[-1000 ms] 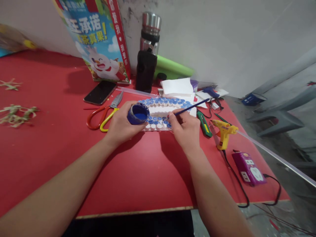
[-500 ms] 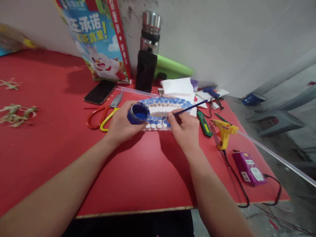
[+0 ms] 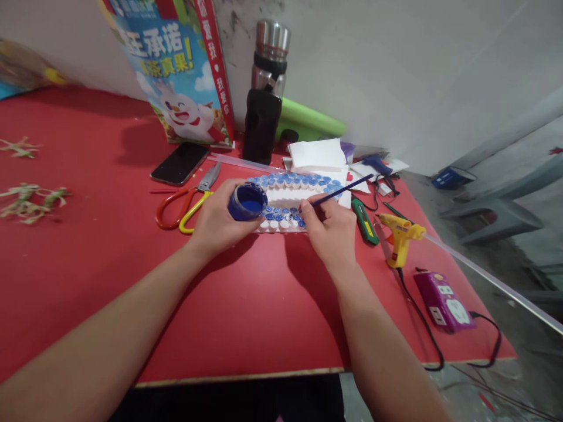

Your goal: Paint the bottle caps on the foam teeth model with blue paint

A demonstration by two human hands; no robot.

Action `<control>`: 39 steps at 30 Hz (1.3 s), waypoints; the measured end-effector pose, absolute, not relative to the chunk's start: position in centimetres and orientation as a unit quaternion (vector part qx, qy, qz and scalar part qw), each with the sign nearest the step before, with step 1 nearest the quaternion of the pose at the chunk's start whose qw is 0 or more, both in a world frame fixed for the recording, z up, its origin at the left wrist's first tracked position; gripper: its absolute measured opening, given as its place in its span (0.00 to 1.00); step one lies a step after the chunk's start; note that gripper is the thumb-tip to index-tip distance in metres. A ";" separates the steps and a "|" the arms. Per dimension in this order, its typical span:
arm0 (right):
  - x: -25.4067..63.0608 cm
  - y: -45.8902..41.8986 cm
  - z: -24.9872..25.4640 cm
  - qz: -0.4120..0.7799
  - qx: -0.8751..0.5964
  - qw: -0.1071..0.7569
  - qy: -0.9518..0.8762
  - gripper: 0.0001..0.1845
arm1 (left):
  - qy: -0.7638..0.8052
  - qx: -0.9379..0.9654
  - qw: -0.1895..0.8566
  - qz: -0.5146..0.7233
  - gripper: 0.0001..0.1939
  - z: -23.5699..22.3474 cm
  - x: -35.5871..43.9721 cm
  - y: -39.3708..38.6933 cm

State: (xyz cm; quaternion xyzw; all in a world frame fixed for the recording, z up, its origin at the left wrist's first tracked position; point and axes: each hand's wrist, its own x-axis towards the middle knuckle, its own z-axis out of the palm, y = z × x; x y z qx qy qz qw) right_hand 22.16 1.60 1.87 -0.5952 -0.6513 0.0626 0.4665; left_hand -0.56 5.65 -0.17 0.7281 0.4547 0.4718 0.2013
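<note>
My left hand [image 3: 220, 218] is wrapped round a small jar of blue paint [image 3: 247, 202], its open mouth tilted toward me. Between the fingertips of my right hand [image 3: 329, 225] is a paintbrush [image 3: 343, 190], its handle slanting up to the right. The brush tip is down at the front rows of a white piece [image 3: 285, 198] covered with small round caps. Many of its caps are blue on top, while several in the front row [image 3: 274, 225] are white. My left hand and the jar hide the piece's left end.
Scissors [image 3: 180, 214] and a phone [image 3: 179, 163] lie left. Behind stand a printed box [image 3: 185, 76], a steel flask [image 3: 271, 47] and a black case [image 3: 263, 126]. Right are a green cutter [image 3: 365, 221], yellow glue gun [image 3: 399, 237] and purple power strip [image 3: 445, 300].
The brush handle has tilted slightly and my right hand has shifted a little. My left hand still holds the jar in nearly the same place.
</note>
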 end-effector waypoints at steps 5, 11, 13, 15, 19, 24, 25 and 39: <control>22.0 1.6 1.9 0.064 -0.600 0.452 -0.657 0.11 | 0.458 0.727 0.199 0.471 0.25 -0.1 -0.6 5.6; 21.9 1.5 1.7 0.076 -0.579 0.468 -0.663 0.11 | 0.452 0.729 0.207 0.471 0.25 0.0 -0.5 5.6; 21.9 1.6 1.7 0.076 -0.583 0.459 -0.666 0.12 | 0.451 0.728 0.207 0.472 0.25 0.0 -0.5 5.6; 22.0 1.6 1.7 0.073 -0.592 0.448 -0.666 0.12 | 0.453 0.727 0.206 0.473 0.25 0.0 -0.5 5.6; 22.1 1.6 1.8 0.066 -0.594 0.455 -0.660 0.12 | 0.457 0.725 0.205 0.473 0.25 -0.1 -0.6 5.7; 22.1 1.6 1.8 0.063 -0.584 0.457 -0.668 0.12 | 0.454 0.727 0.204 0.473 0.25 -0.3 -0.6 5.7; 22.1 1.6 1.7 0.064 -0.585 0.453 -0.670 0.13 | 0.455 0.726 0.204 0.473 0.26 -0.3 -0.6 5.7; 22.1 1.6 1.6 0.064 -0.588 0.451 -0.668 0.12 | 0.452 0.728 0.195 0.478 0.26 -0.4 -0.7 5.7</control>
